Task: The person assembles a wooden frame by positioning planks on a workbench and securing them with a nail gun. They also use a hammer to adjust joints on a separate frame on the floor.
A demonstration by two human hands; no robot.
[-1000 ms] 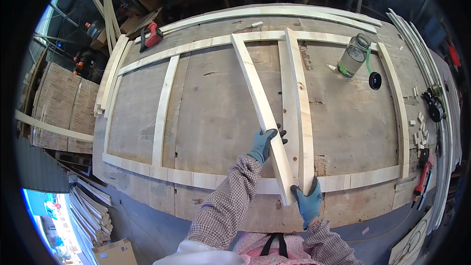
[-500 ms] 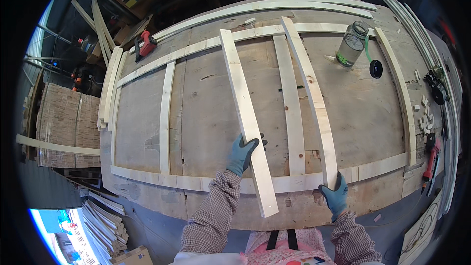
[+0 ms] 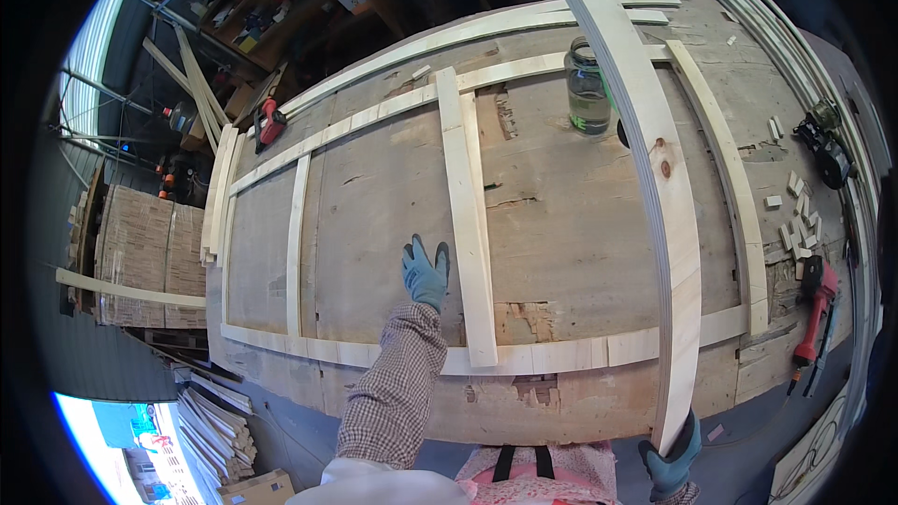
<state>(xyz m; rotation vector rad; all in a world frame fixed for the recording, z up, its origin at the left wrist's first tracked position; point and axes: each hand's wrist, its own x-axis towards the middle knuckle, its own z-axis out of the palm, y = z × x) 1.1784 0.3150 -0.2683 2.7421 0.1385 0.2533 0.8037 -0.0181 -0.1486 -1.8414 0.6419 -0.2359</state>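
Observation:
My right hand (image 3: 673, 460), gloved in blue and dark grey, grips the near end of a long pale wooden plank (image 3: 681, 271). This plank rises over the table, its far end running past the top of the picture. My left hand (image 3: 426, 273) has its gloved fingers spread over the panel, apart from any wood. Just right of it, a loose plank (image 3: 465, 215) lies across the long rails of a wooden frame (image 3: 561, 355), partly covering a crosspiece (image 3: 475, 154). Another crosspiece (image 3: 298, 243) stands further left in the frame.
Behind the held plank stands a partly hidden clear jar (image 3: 587, 98). A red power tool (image 3: 271, 123) lies far left, another (image 3: 818, 309) at right near small wood blocks (image 3: 800, 224). Long strips (image 3: 767, 56) line the right edge; a wrapped stack (image 3: 140, 257) stands left.
My left hand has let go of its plank, which now lies across the frame over the middle crosspiece. The right hand has lifted its plank and drawn it toward me and rightward.

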